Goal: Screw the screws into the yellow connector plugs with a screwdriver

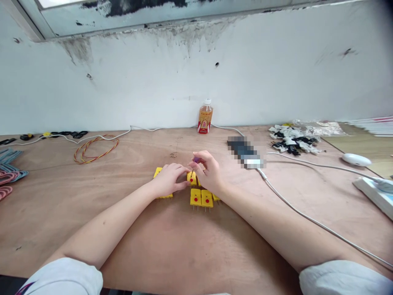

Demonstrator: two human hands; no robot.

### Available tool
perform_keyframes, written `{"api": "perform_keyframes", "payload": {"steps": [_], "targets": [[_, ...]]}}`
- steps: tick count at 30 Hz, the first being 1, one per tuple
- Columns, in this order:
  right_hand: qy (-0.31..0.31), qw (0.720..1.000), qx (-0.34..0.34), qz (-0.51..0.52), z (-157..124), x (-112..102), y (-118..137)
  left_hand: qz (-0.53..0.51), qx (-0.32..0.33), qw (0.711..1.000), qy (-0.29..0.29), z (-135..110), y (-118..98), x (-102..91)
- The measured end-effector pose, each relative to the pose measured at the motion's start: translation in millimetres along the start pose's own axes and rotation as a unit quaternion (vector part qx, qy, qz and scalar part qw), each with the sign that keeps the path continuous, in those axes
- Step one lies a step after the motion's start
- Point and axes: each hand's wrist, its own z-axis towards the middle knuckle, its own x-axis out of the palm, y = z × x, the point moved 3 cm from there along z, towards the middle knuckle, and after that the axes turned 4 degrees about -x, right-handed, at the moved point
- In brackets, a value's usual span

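Observation:
My right hand [206,169] pinches the purple handle of a small screwdriver [195,159]. Its thin shaft points down onto a yellow plug [192,179] with a red dot on its face. At that plug's left side, the fingertips and thumb of my left hand [168,179] grip it against the table. Just in front lie two more yellow plugs [201,198], side by side, metal pins toward me. Others are partly hidden: one yellow piece [157,171] shows past my left hand, another [215,197] by my right wrist.
Small screws [173,155] lie behind my hands. A drink bottle [205,117] stands by the wall. To the right are a blurred phone [244,151] on a white cable [294,207], black and white parts [294,141] and a power strip [373,194]. Coiled wire [95,149] lies left.

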Motion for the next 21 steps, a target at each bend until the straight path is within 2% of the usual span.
{"api": "perform_keyframes", "payload": {"steps": [5, 12, 21], "targets": [[0.014, 0.998, -0.028, 0.05, -1.0, -1.8, 9.2, -0.005, -0.004, 1.0, -0.004, -0.7, 0.2, 1.4], [0.047, 0.998, 0.024, 0.045, -5.8, -1.0, 7.7, -0.023, -0.007, 1.0, 0.002, -2.0, -2.2, 0.8], [-0.002, 0.998, -0.062, -0.033, 1.6, -8.8, 10.7, -0.009, -0.009, 1.0, -0.004, -1.8, -2.0, 3.0]]}}
